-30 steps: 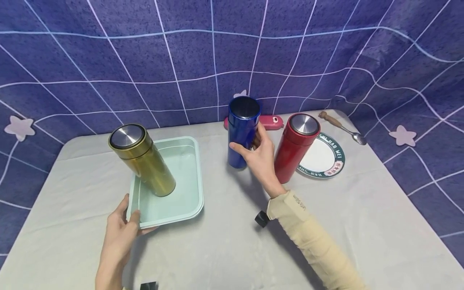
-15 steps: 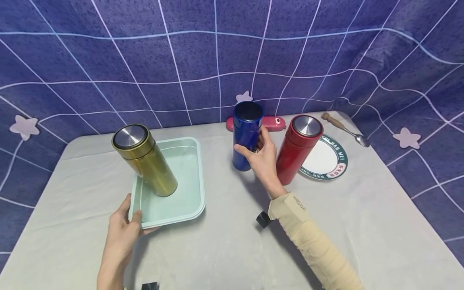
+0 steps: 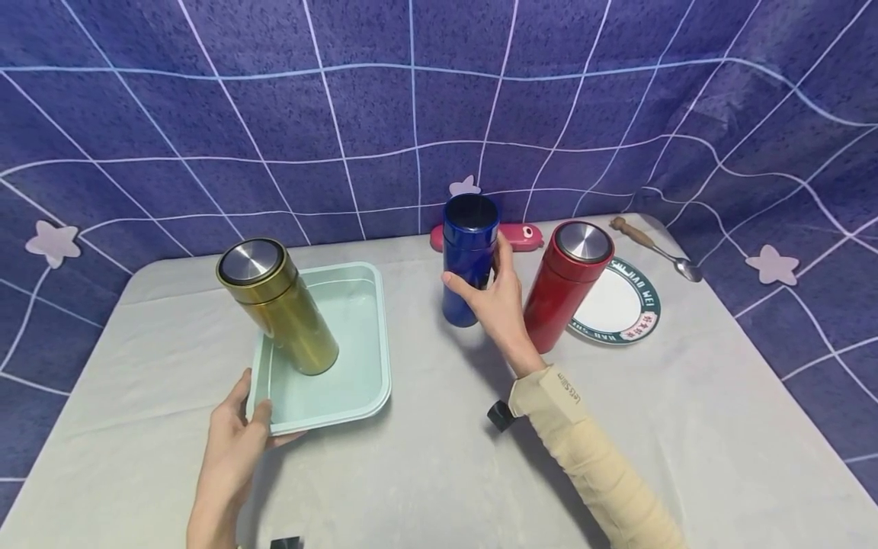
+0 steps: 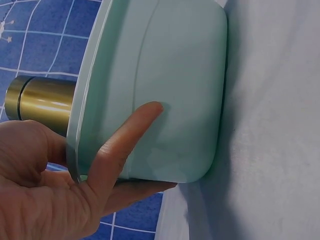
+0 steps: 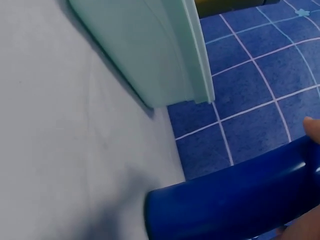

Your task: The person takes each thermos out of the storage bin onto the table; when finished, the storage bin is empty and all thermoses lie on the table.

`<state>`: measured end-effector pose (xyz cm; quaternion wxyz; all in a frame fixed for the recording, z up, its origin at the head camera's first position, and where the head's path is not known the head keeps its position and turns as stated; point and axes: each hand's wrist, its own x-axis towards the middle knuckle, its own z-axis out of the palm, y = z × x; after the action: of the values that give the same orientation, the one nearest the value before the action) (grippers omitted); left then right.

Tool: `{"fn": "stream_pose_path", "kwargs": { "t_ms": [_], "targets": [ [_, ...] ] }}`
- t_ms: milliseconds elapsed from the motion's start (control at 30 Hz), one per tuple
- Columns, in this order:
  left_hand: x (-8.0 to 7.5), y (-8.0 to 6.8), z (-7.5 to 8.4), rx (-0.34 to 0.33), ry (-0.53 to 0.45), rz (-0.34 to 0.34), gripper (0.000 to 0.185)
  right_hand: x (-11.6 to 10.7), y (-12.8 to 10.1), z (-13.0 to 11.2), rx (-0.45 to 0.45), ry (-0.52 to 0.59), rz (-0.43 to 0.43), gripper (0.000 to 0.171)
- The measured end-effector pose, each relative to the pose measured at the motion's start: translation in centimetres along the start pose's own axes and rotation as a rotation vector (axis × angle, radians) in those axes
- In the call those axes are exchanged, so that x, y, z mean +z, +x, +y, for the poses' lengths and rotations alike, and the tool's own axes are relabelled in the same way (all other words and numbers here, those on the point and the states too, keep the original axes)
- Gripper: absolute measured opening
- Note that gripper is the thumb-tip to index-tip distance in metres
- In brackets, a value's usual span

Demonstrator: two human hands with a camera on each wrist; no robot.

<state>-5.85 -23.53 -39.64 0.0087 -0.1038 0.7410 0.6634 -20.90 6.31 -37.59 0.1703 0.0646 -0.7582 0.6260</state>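
Note:
My right hand (image 3: 497,301) grips a blue thermos bottle (image 3: 469,252) round its middle, thumb on the left side and fingers on the right. The bottle stands nearly upright; in the right wrist view its base (image 5: 165,215) is at the tabletop. My left hand (image 3: 233,435) holds the near left corner of a mint-green plastic tub (image 3: 346,415), thumb at the rim and fingers outside against the wall. Inside the tub stands a gold thermos bottle (image 3: 295,328) with a steel-topped lid, leaning left in the head view. Fingers of my left hand (image 4: 95,185) cover part of the tub's wall.
A red thermos bottle (image 3: 565,290) stands close to the right of my right hand. Behind it lie a green-rimmed white plate (image 3: 607,305) and a wooden-handled spoon (image 3: 652,245). A pink case (image 3: 517,236) with an eye lies behind the blue bottle, against the blue gridded curtain (image 3: 274,114).
The blue bottle has come slightly lower and nearer, with my right hand still round it. My left hand keeps its grip on the tub. The head view has shifted a little.

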Motion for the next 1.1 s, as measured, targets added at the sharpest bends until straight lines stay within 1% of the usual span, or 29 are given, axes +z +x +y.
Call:
{"fn": "stream_pose_path", "kwargs": {
  "t_ms": [67, 167, 200, 267, 333, 400, 500, 633, 700, 767, 867, 967, 1033, 1100],
  "targets": [
    [0.0, 0.0, 0.0, -0.002, 0.006, 0.002, 0.056, 0.0, 0.2, -0.3, -0.011, -0.017, 0.012, 0.09],
    [0.1, 0.1, 0.1, -0.003, 0.038, 0.012, 0.057, -0.1, 0.5, -1.4, -0.042, -0.045, 0.036, 0.095],
    [0.1, 0.1, 0.1, -0.004, 0.044, 0.015, 0.057, -0.1, 0.8, -1.3, -0.063, -0.053, 0.045, 0.096],
    [0.2, 0.1, 0.2, 0.002, 0.068, 0.024, 0.057, -0.1, 1.0, -2.2, -0.092, -0.061, 0.056, 0.098],
    [0.2, 0.1, 0.2, 0.0, 0.066, 0.025, 0.057, -0.1, 1.2, -3.1, -0.13, -0.051, 0.066, 0.098],
    [0.2, 0.1, 0.2, -0.005, 0.067, 0.025, 0.057, -0.1, 1.2, -4.4, -0.164, -0.035, 0.069, 0.099],
    [0.0, -0.1, 0.1, -0.007, 0.042, 0.013, 0.057, -0.3, 1.0, -6.9, -0.205, -0.009, 0.071, 0.096],
    [-0.2, -0.2, -0.3, 0.012, 0.017, -0.002, 0.055, -0.6, 0.7, -9.8, -0.285, -0.005, 0.089, 0.091],
    [-0.2, -0.2, -0.5, 0.027, -0.006, -0.001, 0.054, -0.6, 0.8, -10.4, -0.343, -0.017, 0.109, 0.09],
    [-0.2, -0.2, -0.6, 0.032, -0.014, -0.002, 0.054, -0.5, 1.1, -10.5, -0.416, -0.035, 0.129, 0.091],
    [-0.2, -0.2, -0.6, 0.031, -0.033, -0.01, 0.054, 0.0, 1.6, -10.1, -0.546, -0.08, 0.155, 0.093],
    [-0.1, -0.2, -0.3, 0.023, -0.019, -0.023, 0.054, 0.9, 1.9, -9.8, -0.698, -0.101, 0.163, 0.095],
    [-0.1, -0.2, -0.3, 0.021, -0.023, -0.023, 0.054, 1.6, 1.8, -10.0, -0.778, -0.083, 0.141, 0.097],
    [-0.1, -0.2, -0.3, 0.021, -0.025, -0.018, 0.054, 2.6, 1.5, -10.2, -0.832, -0.045, 0.093, 0.098]
  ]
}}
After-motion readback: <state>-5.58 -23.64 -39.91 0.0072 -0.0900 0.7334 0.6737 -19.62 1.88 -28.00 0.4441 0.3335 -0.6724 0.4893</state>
